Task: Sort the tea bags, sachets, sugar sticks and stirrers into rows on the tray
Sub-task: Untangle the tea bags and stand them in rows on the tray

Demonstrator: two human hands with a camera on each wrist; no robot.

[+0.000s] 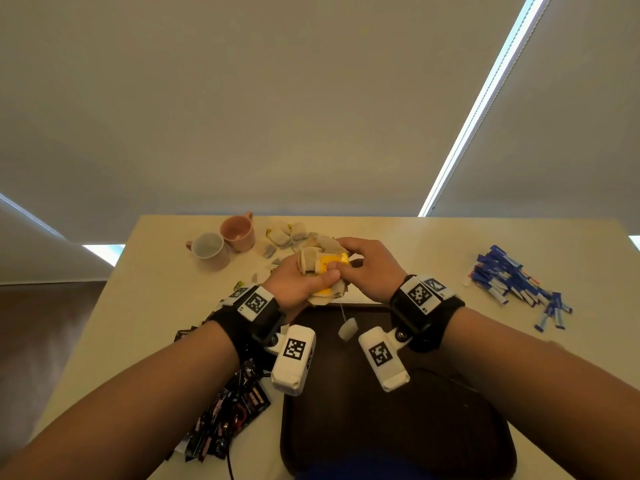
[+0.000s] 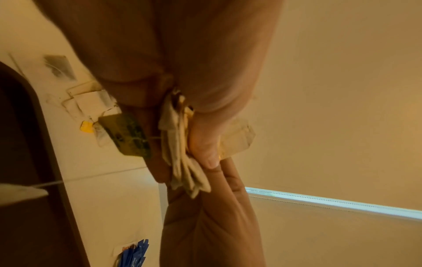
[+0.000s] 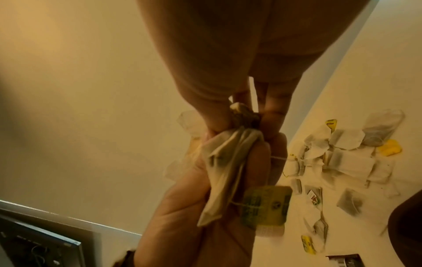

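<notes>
Above the tray, both hands' fingers pinch one tea-bag bundle — two cups behind.

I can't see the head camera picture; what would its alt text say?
Two hands, left hand and right hand, hold a bunch of tea bags with yellow tags above the far edge of a dark tray on a pale table. Two cups stand far left, blue sugar sticks lie right, dark sachets lie left.
</notes>
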